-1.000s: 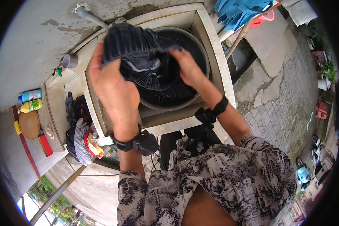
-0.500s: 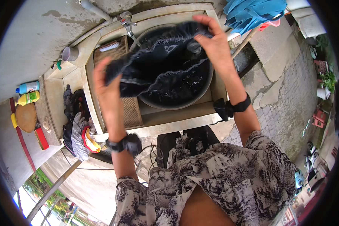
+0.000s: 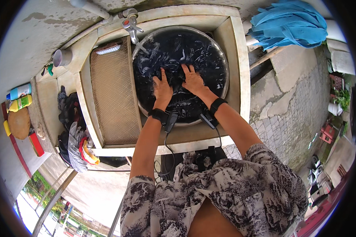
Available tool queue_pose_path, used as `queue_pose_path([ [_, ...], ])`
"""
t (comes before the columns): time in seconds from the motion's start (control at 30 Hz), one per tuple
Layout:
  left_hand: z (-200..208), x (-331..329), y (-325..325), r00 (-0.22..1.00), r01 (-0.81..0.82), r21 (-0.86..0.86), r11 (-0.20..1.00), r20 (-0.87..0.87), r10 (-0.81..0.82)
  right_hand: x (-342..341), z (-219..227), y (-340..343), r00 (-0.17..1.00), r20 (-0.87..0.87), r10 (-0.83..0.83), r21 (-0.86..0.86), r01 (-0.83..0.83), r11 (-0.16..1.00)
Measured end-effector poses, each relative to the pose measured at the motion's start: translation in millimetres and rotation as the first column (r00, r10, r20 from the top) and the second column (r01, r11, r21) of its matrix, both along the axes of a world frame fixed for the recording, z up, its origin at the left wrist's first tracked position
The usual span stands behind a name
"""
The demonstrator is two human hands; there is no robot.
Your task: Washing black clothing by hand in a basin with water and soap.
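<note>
A round metal basin (image 3: 226,75) stands in the sink, full of dark, rippling water. In it lies a dark garment (image 3: 182,104), mostly under the surface, so its outline is hard to make out. My left hand (image 3: 162,91) reaches into the basin with fingers stretched and spread, pressing down on the garment. Beside it, my right hand (image 3: 194,83) does the same, its fingers also apart and its fingertips at the water. Neither hand is wrapped round anything. Water runs from the tap (image 3: 131,27) into the basin's upper left.
Left of the basin is a ribbed washboard (image 3: 110,94) with a white-bristled brush (image 3: 108,49) at its top. A clothes pile (image 3: 77,138), a cup (image 3: 62,58) and bottles (image 3: 19,103) sit further left. A blue cloth-strip mop (image 3: 287,23) leans at the upper right.
The dark garment, held stretched by its gathered waistband above the basin, has gone down into the water. Both hands have let go, come closer together and now press on it.
</note>
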State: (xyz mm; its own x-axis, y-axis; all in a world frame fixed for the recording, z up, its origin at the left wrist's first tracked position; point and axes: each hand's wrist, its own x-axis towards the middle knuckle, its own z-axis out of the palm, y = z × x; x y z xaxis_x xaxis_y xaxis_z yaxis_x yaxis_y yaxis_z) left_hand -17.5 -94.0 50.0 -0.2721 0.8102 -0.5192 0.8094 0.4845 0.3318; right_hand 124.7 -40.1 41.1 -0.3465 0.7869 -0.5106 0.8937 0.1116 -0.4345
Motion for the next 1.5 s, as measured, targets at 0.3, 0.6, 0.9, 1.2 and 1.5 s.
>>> queue_pose_path([
  [0.3, -69.0, -16.7, 19.3, 0.975, 0.213, -0.082, 0.974, -0.052, -0.218, -5.0, -35.3, 15.6, 0.997, -0.03, 0.076, -0.178, -0.08, 0.981],
  [0.6, -37.3, -65.0, 13.9, 0.96, 0.104, 0.327, 0.939, 0.212, -0.18, 15.9, -30.5, 32.8, 0.989, -0.146, 0.018, 0.043, -0.012, 0.999],
  [0.9, 107.0, -47.3, -64.3, 0.954, -0.022, 0.548, 0.836, 0.262, -0.146, 85.5, 100.1, -55.6, 0.642, -0.622, -0.448, 0.049, 0.603, 0.796],
  [1.2, 145.9, -66.8, -138.6, 0.99, -0.088, 0.427, 0.9, 0.137, 0.031, 103.6, 140.2, -148.0, 0.791, -0.42, -0.446, 0.118, 0.535, 0.837],
  [1.5, 107.7, -75.3, -129.9, 0.748, -0.424, 0.082, 0.902, 0.593, 0.298, 89.4, 143.2, -143.5, 0.827, -0.319, -0.463, 0.116, 0.518, 0.847],
])
